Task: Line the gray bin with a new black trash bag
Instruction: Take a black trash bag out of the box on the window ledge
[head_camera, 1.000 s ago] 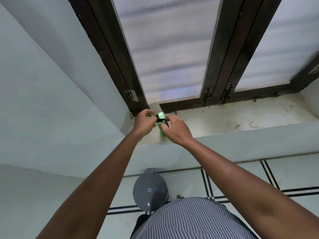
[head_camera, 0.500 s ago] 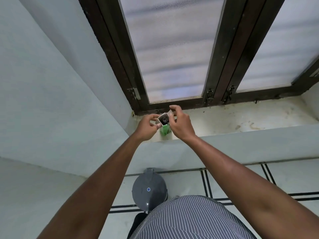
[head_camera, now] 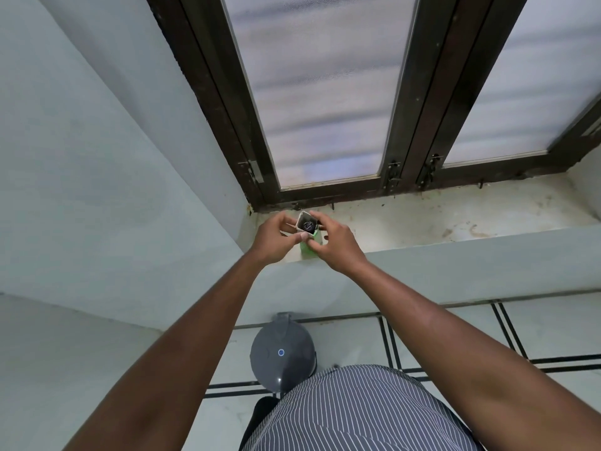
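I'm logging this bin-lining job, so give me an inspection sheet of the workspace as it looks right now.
Surface: pale window sill, stained and spotted with dirt.
Job's things: small green box held upright at the sill's left end, top open, dark roll of bags visible inside; gray bin on the floor below, lid closed.
Clutter: nothing seen.
Grippers: left hand and right hand both grip the box near its open top.
Cables: nothing seen.
Surroundings: dark-framed window with frosted panes and latches, light wall, tiled floor with dark lines, person's striped shirt.
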Demonstrator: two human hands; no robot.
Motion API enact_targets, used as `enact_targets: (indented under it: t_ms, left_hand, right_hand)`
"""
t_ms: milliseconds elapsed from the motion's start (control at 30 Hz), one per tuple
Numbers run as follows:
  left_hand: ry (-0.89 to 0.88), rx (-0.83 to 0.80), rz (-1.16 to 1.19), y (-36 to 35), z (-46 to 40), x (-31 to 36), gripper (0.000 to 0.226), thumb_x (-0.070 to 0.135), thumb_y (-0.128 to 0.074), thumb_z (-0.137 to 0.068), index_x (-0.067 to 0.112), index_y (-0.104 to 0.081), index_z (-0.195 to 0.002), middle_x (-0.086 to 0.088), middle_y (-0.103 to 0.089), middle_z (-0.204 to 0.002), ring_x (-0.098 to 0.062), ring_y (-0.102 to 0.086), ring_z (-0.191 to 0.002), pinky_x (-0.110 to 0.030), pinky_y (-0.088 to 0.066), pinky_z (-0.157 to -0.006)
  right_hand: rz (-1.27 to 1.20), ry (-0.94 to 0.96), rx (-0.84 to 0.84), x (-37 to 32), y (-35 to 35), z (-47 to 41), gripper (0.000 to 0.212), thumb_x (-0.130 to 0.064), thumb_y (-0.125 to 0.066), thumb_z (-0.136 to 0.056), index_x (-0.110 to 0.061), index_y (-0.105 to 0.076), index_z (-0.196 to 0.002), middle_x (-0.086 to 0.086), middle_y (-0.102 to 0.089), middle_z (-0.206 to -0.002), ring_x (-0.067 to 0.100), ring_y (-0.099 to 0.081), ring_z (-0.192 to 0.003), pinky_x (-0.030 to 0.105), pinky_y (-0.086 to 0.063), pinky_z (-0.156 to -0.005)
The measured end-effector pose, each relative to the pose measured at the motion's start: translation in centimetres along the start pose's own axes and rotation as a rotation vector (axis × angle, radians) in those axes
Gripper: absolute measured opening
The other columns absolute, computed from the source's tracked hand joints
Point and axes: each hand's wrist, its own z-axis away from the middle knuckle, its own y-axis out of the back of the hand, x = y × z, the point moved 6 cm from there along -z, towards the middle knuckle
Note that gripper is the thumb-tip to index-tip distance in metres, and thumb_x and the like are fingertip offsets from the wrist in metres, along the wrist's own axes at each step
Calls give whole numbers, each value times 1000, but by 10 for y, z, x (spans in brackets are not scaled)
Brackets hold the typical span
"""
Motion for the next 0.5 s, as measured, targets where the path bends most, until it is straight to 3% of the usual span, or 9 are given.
enact_targets:
  t_ms: [100,200,267,433,500]
  left_hand:
    - [28,6,-49,6,4,3,46,36,-86,-84,20,-63,-122,2,-70,-113,-15,-69,-103,-26,-52,-77]
    - [-146,131,-273,15,5,19,41,55,-81,-81,34,-69,-113,6,-54,-121,-12,-54,-114,-29,-48,-92]
    - [-245,137,-445,15,4,29,38,63,-77,-82,35,-76,-109,9,-51,-120,-11,-50,-114,-31,-48,-91]
    - [-128,22,-490,10,-8,33,45,62,-75,-86,26,-82,-112,9,-56,-120,-13,-57,-108,-41,-56,-87]
    - [-105,19,-502,9,-10,38,40,57,-76,-86,21,-83,-102,7,-63,-116,-16,-63,-102,-42,-59,-80]
  right_hand:
    - [13,18,18,-2,-1,-4,59,-30,-83,-97,-25,-62,-152,4,-77,-133,23,-72,-116,44,-61,-102]
    - [11,26,7,-5,-2,-4,57,-26,-82,-98,-24,-63,-151,3,-77,-132,24,-72,-117,42,-61,-101]
    - [10,33,-3,-6,-3,-4,56,-26,-81,-99,-25,-62,-152,2,-77,-133,22,-72,-120,39,-60,-101]
    - [3,34,8,-7,-1,-3,55,-29,-80,-99,-25,-62,-151,1,-77,-134,22,-72,-120,42,-61,-100]
    - [2,37,4,-8,-1,-4,55,-29,-81,-99,-25,-62,-151,1,-76,-135,22,-72,-121,42,-61,-101]
